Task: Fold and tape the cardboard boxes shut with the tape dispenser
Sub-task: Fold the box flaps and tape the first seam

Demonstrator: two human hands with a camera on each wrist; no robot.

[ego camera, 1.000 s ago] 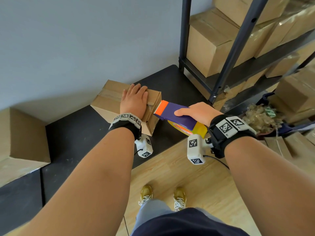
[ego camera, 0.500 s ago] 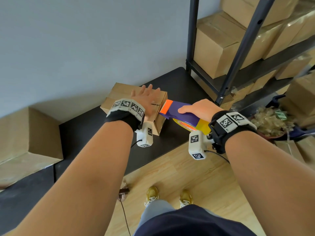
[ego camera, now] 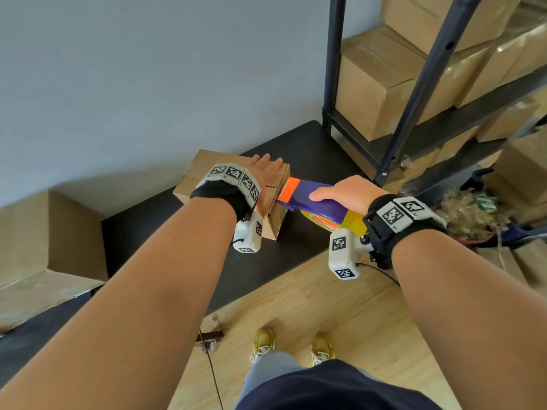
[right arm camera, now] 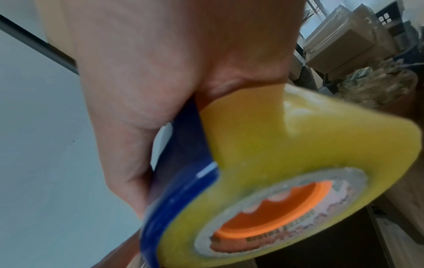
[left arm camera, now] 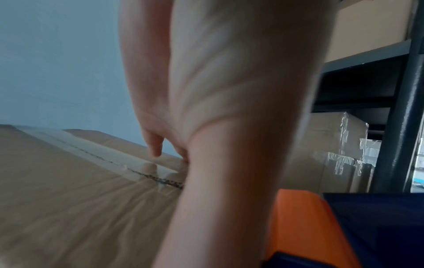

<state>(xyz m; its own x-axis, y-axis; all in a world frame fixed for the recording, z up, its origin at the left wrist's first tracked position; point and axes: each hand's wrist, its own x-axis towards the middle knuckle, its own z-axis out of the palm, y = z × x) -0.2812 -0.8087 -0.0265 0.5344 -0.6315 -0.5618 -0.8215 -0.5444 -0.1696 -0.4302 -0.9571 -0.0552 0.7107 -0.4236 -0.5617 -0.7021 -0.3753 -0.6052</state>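
Observation:
A small cardboard box [ego camera: 204, 164] with clear tape over its top seam sits on the black table [ego camera: 296, 155] near the wall. My left hand [ego camera: 266, 167] lies flat on the box top with straight fingers; in the left wrist view the fingertips [left arm camera: 156, 150] touch the taped seam of the box [left arm camera: 69, 181]. My right hand [ego camera: 343, 192] grips a blue tape dispenser [ego camera: 319, 202] with an orange nose and a yellow tape roll [right arm camera: 298, 163]. The dispenser's nose touches the box's right end, and that orange nose [left arm camera: 302, 226] shows beside my left wrist.
A black metal rack [ego camera: 414, 99] stacked with taped cardboard boxes [ego camera: 376, 84] stands at the right. A larger box [ego camera: 44, 232] sits at the table's left end. A bin of crumpled tape scraps [ego camera: 470, 214] is at the right, above the wooden floor [ego camera: 325, 306].
My left hand has slid farther across the box top toward the wall. The dispenser's nose has moved in from a small gap to touch the box's right end.

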